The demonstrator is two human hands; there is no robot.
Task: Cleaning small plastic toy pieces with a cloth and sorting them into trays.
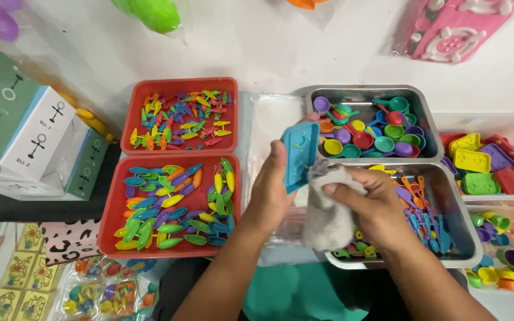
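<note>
Two forearms reach up from the bottom edge, meeting over the middle of the table. Left hand (272,193) is raised with its back to the camera, fingers closed on a blue tray (300,153) held tilted on edge. Right hand (376,205) grips a grey cloth (328,214), bunched and pressed against the blue tray's lower edge. Both hover above a metal pan (462,232) of small plastic utensils. Red bins (114,202) of coloured pieces sit to the left.

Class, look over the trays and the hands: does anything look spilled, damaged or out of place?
Nothing stands out. The left hand holds a blue toy tray, the right hand a grey cloth; pieces sit sorted inside the red trays and metal trays.
</note>
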